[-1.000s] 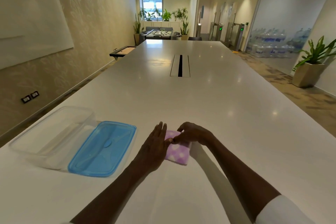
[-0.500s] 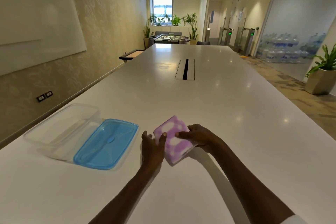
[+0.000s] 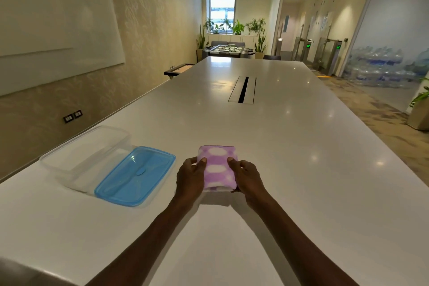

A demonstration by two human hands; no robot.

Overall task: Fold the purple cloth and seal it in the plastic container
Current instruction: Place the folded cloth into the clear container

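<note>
The purple cloth (image 3: 217, 167), patterned with white ovals, is folded into a thick small rectangle and held between both hands just above the white table (image 3: 290, 158). My left hand (image 3: 190, 177) grips its left side, thumb on top. My right hand (image 3: 246, 175) grips its right side, fingers wrapped under the near edge. To the left, the clear plastic container (image 3: 88, 153) stands open with nothing in it. Its blue lid (image 3: 135, 175) lies flat on the table against the container's right side.
The long table runs far ahead, with a cable slot (image 3: 243, 89) in its middle. A wall with a whiteboard (image 3: 53, 28) runs along the left. The table's left edge passes close behind the container.
The cloth went from lying flat under both hands to being lifted, turned and squared up. Both hands now grip its sides. Container and lid have not moved.
</note>
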